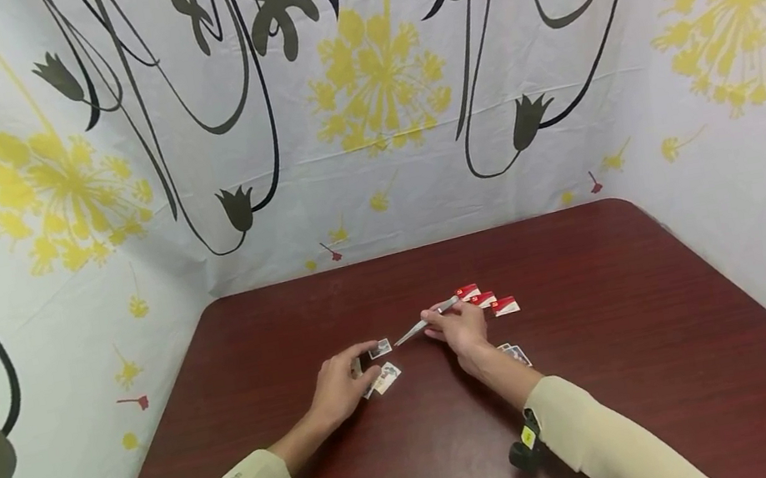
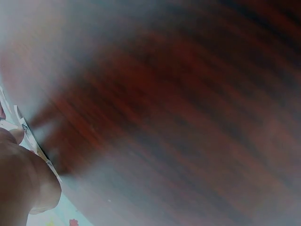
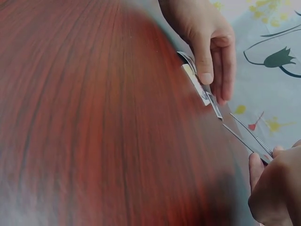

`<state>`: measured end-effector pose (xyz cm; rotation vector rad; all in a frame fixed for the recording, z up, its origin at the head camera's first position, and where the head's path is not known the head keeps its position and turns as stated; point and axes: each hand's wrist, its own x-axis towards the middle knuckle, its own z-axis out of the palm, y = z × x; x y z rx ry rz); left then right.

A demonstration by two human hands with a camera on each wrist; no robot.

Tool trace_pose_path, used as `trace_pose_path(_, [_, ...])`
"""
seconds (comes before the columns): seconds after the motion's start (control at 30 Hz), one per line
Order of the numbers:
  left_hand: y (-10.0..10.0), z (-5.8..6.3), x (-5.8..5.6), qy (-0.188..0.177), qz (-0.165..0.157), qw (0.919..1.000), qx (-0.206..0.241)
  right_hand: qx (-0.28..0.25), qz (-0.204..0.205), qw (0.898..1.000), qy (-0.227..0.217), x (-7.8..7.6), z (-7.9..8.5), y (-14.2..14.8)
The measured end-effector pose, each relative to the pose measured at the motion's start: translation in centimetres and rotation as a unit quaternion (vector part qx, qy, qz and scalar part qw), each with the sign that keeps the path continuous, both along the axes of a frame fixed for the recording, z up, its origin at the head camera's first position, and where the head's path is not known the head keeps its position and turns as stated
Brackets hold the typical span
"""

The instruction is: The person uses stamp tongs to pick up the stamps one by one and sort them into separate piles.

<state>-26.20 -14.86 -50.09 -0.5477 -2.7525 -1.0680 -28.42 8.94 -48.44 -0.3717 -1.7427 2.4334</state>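
My right hand (image 1: 461,332) pinches metal tweezers (image 1: 427,322), whose tips point left towards a small stamp-like card (image 1: 380,348). In the right wrist view the two tips of the tweezers (image 3: 237,129) stand apart, close to the edge of a card. My left hand (image 1: 337,384) is over the small printed cards on the left, thumb and index finger spread. Its thumb tip is right at an overlapping pair of cards (image 1: 387,377), and its index fingertip at the farther card. In the left wrist view, part of the left hand (image 2: 26,179) shows at the edge.
Several red-and-white cards (image 1: 506,305) lie in a slanting row beyond my right hand. More small printed cards (image 1: 516,354) lie partly hidden beside the right wrist. A dark device with a yellow label (image 1: 528,438) is strapped under the right sleeve. Patterned cloth (image 1: 375,189) surrounds the dark red table (image 1: 419,453).
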Motion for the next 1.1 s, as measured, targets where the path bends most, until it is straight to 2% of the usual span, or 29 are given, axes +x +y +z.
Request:
trace_pose_path(0.27, [-0.1,-0.5,0.0,0.022,-0.002,0.9998,-0.004,-0.009,-0.015,1.0,-0.003,0.0,0.0,-0.8])
trace_pose_path(0.63, [-0.1,-0.7,0.2,0.009,0.008,0.9999,0.001,-0.008,-0.019,1.0,-0.004,-0.2,-0.4,-1.1])
trace_pose_path(1.1, [-0.2,-0.8,0.2,0.016,0.002,0.9998,0.009,0.002,-0.018,1.0,-0.006,-0.2,-0.4,-1.6])
